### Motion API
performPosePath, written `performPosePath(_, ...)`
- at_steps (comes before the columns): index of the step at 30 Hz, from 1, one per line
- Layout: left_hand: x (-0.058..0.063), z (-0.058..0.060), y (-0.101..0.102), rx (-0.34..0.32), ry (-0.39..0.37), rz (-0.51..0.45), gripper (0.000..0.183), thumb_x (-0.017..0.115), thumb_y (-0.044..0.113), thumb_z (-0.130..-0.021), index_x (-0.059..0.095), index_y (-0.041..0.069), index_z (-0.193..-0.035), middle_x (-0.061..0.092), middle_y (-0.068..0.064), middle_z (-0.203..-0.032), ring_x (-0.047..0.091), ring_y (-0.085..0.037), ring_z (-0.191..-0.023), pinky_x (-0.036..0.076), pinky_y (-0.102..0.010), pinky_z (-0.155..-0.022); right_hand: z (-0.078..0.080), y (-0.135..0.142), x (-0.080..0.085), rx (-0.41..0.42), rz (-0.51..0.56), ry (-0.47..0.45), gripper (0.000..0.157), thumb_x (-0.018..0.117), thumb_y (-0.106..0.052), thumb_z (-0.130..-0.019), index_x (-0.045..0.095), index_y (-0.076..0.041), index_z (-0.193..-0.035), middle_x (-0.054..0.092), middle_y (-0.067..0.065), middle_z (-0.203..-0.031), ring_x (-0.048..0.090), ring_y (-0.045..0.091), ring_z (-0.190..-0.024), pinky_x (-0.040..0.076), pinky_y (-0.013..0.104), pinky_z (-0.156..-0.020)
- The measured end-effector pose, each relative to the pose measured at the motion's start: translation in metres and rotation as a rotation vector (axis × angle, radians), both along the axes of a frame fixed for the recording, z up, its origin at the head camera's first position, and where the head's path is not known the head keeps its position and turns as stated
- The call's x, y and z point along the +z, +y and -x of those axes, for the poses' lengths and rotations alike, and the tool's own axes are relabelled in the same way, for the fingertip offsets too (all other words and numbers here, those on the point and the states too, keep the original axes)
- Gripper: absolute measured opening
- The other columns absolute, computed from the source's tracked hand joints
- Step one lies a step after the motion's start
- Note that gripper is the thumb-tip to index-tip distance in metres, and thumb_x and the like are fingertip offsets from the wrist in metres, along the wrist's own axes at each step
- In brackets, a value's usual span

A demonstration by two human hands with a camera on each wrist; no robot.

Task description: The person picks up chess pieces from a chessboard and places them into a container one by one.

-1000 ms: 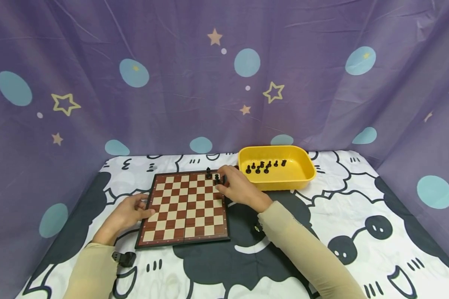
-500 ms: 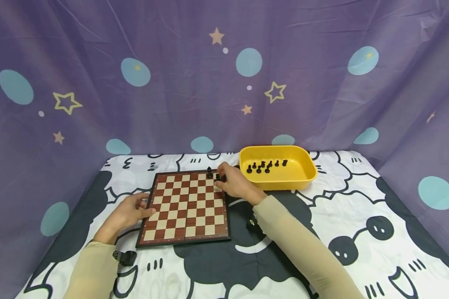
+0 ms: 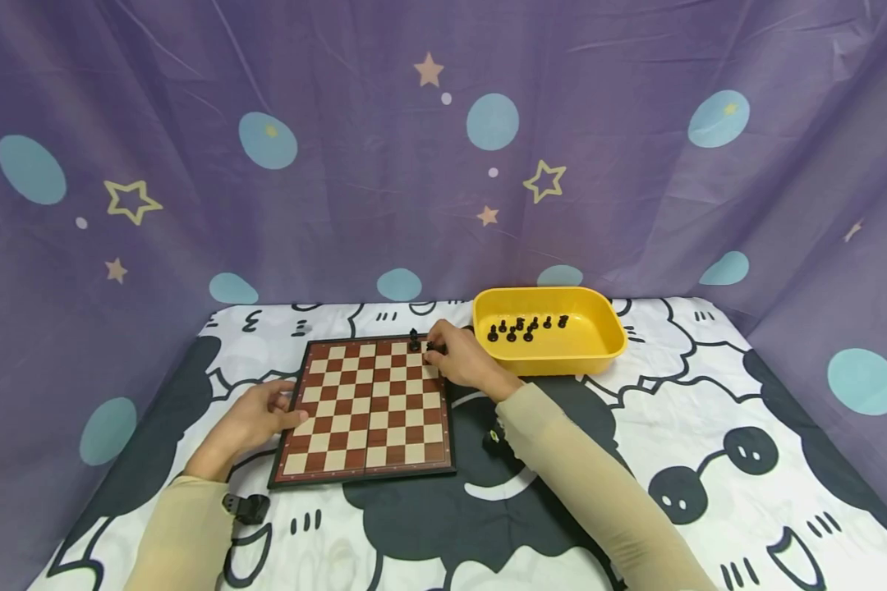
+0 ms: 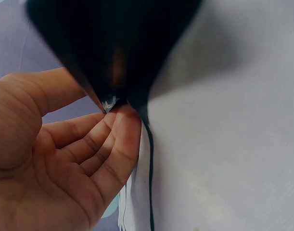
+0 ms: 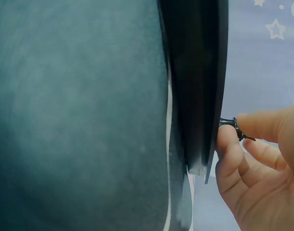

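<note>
A brown and cream chessboard (image 3: 369, 410) lies on the cloth. My left hand (image 3: 251, 420) grips its left edge, thumb on top; in the left wrist view the fingers reach under the dark board (image 4: 113, 43). At the far right corner my right hand (image 3: 464, 359) pinches a black chess piece (image 5: 229, 122) between thumb and fingers, with the piece's base at the board's surface. Fingers hide most of that piece in the head view, so its exact kind is unclear. Just left of it, another black chess piece (image 3: 414, 341) stands upright on the far row.
Behind and right of the board stands a yellow bin (image 3: 554, 366) with several black chess pieces (image 3: 528, 335) inside. A black and white cartoon cloth (image 3: 710, 443) covers the table. A purple curtain (image 3: 340, 180) hangs along the back and sides.
My right hand has shifted slightly away from me and leftward at the corner, and its fingers now cover more of the pinched chess piece. My left hand has stayed on the board's edge.
</note>
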State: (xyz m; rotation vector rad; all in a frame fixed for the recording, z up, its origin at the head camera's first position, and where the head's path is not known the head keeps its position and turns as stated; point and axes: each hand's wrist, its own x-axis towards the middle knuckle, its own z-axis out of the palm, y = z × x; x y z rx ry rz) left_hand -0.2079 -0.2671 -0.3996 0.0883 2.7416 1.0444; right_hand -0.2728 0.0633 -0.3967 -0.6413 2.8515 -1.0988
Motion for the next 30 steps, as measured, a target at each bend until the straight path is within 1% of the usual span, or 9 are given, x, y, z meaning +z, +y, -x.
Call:
performPosePath(4,0.0,0.0014,0.0,0.008,-0.007,0.002,0.07,0.069,0.027,-0.08,0.036,-0.009,-0.13,0.049,-0.012,-0.094,0.046,-0.022,-0.082,0.041,-0.033,-0.067,0.0009,0.0,-0.0006,-0.01,0.008,0.004,0.024,0.055,-0.02,-0.09,0.052,-0.008,-0.111,0.057,0.004,-0.1,0.055,0.012,-0.079,0.045,0.029,-0.067)
performPosePath(8,0.0,0.0019,0.0001,0.016,-0.01,0.004,0.071,0.069,0.027,-0.079,0.036,-0.008,-0.131,0.05,-0.012,-0.094,0.047,-0.022,-0.082,0.041,-0.033,-0.066,0.0015,0.0,-0.0011,0.005,0.008,0.02,0.021,0.054,-0.018,-0.091,0.053,-0.008,-0.109,0.058,0.004,-0.097,0.056,0.009,-0.068,0.045,0.028,-0.063)
performPosePath(11,-0.0003,0.0014,0.0002,0.014,-0.009,0.005,0.07,0.069,0.027,-0.079,0.036,-0.009,-0.13,0.05,-0.012,-0.094,0.047,-0.022,-0.081,0.041,-0.033,-0.066,0.0017,0.0001,-0.0017,0.012,0.008,0.021,0.02,0.054,-0.018,-0.091,0.053,-0.008,-0.108,0.058,0.002,-0.094,0.055,0.007,-0.063,0.045,0.026,-0.061)
performPosePath(19,0.0005,-0.0001,0.0006,0.002,-0.006,-0.004,0.07,0.069,0.026,-0.08,0.036,-0.01,-0.13,0.048,-0.012,-0.092,0.045,-0.022,-0.081,0.04,-0.033,-0.066,0.0013,-0.0002,-0.0005,0.022,0.012,0.002,0.018,0.053,-0.018,-0.091,0.052,-0.009,-0.107,0.056,-0.001,-0.087,0.055,0.008,-0.061,0.045,0.026,-0.056)
performPosePath(30,-0.0002,-0.0006,-0.0005,0.007,-0.005,0.016,0.071,0.069,0.029,-0.08,0.036,-0.009,-0.13,0.049,-0.013,-0.096,0.047,-0.024,-0.085,0.041,-0.035,-0.069,-0.0001,-0.0009,-0.0001,0.019,0.034,-0.008,0.021,0.053,-0.017,-0.091,0.053,-0.006,-0.109,0.056,0.002,-0.09,0.057,0.008,-0.059,0.046,0.025,-0.053)
